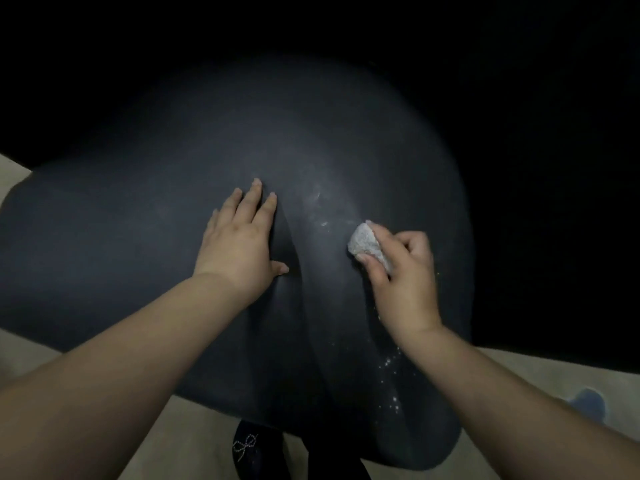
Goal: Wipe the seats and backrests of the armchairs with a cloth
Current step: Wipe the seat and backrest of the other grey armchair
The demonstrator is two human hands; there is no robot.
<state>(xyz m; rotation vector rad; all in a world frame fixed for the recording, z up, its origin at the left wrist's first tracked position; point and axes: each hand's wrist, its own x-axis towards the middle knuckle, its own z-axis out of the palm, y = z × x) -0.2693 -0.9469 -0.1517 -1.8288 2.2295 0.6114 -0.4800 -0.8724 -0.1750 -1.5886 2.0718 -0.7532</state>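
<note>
A dark armchair [138, 244] fills most of the head view, its black cushions meeting at a curved seam down the middle. My left hand [239, 237] rests flat on the cushion left of the seam, fingers straight and spread. My right hand [401, 275] grips a small bunched whitish cloth [367, 242] and presses it against the cushion right of the seam. Pale specks and faint smears show on the dark surface above the cloth and below my right wrist.
Light beige floor [194, 441] shows at the bottom and left edge. A dark shoe with a pale bow [247, 445] stands below the armchair's front edge. A blue patch [588, 403] lies on the floor at the right. The background is dark.
</note>
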